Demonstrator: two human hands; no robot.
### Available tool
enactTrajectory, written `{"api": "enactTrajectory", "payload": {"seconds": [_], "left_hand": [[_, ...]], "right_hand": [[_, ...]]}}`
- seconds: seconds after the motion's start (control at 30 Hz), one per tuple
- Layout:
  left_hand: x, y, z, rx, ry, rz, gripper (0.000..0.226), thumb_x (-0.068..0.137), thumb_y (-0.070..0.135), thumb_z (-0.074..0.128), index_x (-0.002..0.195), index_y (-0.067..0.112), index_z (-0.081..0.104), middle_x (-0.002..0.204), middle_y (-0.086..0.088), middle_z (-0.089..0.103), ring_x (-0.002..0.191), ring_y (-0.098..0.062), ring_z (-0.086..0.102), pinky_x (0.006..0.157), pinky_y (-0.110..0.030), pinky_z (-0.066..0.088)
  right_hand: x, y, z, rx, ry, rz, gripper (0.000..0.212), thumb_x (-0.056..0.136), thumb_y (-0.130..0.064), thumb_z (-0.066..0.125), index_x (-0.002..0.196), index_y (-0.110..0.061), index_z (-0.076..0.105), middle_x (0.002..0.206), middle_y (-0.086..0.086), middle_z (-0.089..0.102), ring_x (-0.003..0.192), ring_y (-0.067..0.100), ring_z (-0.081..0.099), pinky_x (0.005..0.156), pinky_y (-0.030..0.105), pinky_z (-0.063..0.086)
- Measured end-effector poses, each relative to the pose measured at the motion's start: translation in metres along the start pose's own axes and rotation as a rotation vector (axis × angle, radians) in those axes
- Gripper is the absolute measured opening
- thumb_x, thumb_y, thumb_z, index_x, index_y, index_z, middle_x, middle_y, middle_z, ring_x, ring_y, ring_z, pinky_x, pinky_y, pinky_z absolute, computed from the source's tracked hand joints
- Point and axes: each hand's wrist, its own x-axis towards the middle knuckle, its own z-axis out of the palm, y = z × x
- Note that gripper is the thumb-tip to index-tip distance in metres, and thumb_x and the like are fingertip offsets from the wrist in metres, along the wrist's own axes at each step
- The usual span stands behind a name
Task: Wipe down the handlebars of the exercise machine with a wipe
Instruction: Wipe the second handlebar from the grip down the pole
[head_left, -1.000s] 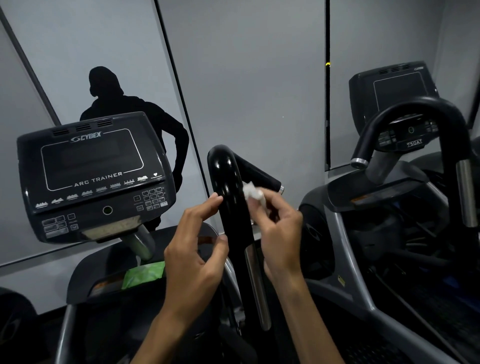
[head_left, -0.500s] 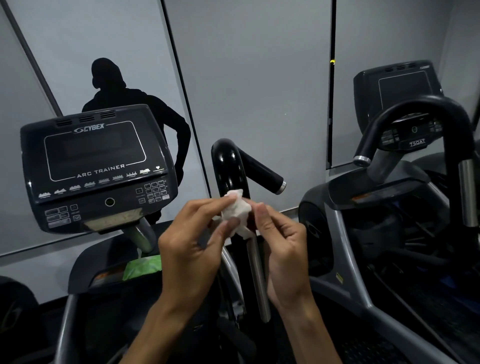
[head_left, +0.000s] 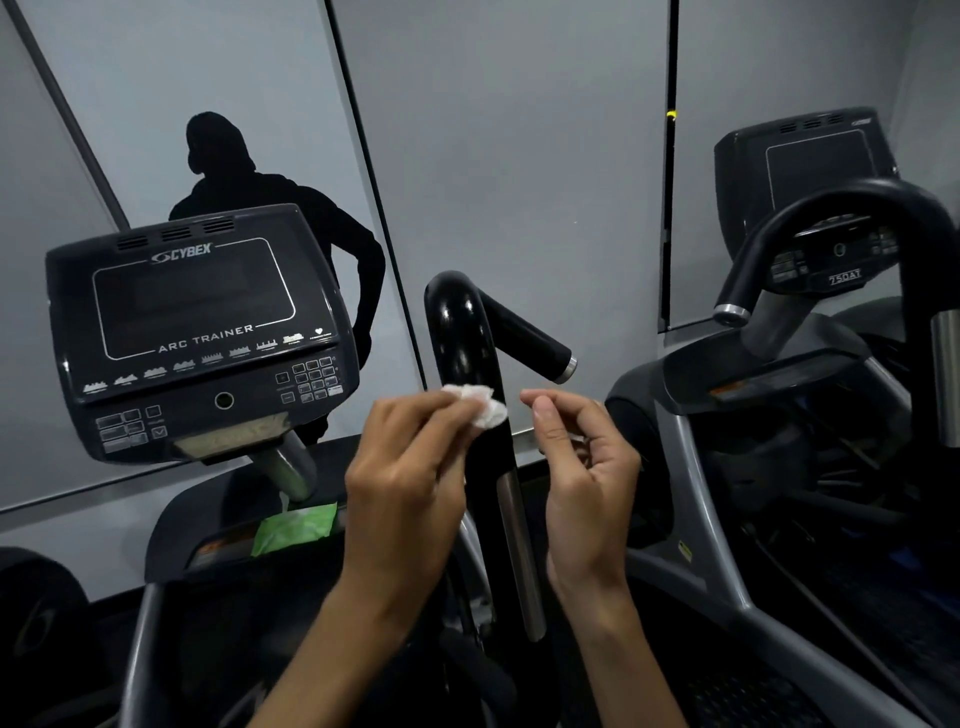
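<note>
The black glossy handlebar (head_left: 458, 332) of the exercise machine rises in the middle of the view and bends over to a short grip with a chrome end cap (head_left: 567, 368). Lower down it carries a chrome section (head_left: 514, 525). My left hand (head_left: 402, 486) pinches a small crumpled white wipe (head_left: 484, 410) at its fingertips, and the wipe lies against the front of the bar just below the bend. My right hand (head_left: 584, 467) hovers to the right of the bar, apart from it, fingers loosely curled and holding nothing.
The machine's console (head_left: 197, 332) stands at the left on a grey post. A green wipe pack (head_left: 293, 526) lies on the ledge below it. A second machine with a black curved handlebar (head_left: 831, 213) fills the right side. A person's dark silhouette (head_left: 249, 192) shows on the grey wall panel behind.
The wipe has passed from my right hand to my left. My right hand has let go and drawn away to the right of the bar. The left hand now holds the wipe against the bar.
</note>
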Motion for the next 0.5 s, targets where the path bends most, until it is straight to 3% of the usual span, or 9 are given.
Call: {"api": "enactTrajectory", "payload": {"seconds": [0.27, 0.37, 0.5], "left_hand": [[0.059, -0.012, 0.004, -0.021, 0.072, -0.093, 0.01, 0.087, 0.013, 0.077, 0.096, 0.01, 0.078, 0.088, -0.002, 0.07, 0.083, -0.017, 0.057, 0.071, -0.015, 0.043], [0.037, -0.01, 0.001, -0.039, 0.022, -0.097, 0.013, 0.085, 0.008, 0.078, 0.098, 0.008, 0.077, 0.09, -0.003, 0.067, 0.08, -0.016, 0.06, 0.068, -0.024, 0.05], [-0.008, -0.003, 0.003, -0.037, 0.052, -0.113, 0.013, 0.08, -0.001, 0.081, 0.091, 0.004, 0.077, 0.086, -0.003, 0.067, 0.076, -0.013, 0.06, 0.071, -0.013, 0.047]], "right_hand": [[0.006, -0.003, 0.017, -0.001, 0.001, -0.017, 0.016, 0.1, -0.015, 0.062, 0.094, -0.02, 0.076, 0.101, 0.0, 0.072, 0.097, 0.014, 0.068, 0.082, 0.022, 0.052], [0.006, -0.003, 0.013, 0.009, 0.012, -0.026, 0.018, 0.1, -0.015, 0.062, 0.092, -0.025, 0.075, 0.101, -0.001, 0.072, 0.095, 0.01, 0.067, 0.078, 0.017, 0.048], [0.006, 0.0, 0.01, 0.002, 0.017, -0.042, 0.018, 0.098, -0.018, 0.062, 0.091, -0.03, 0.075, 0.1, -0.003, 0.073, 0.095, 0.012, 0.067, 0.077, 0.016, 0.047]]}}
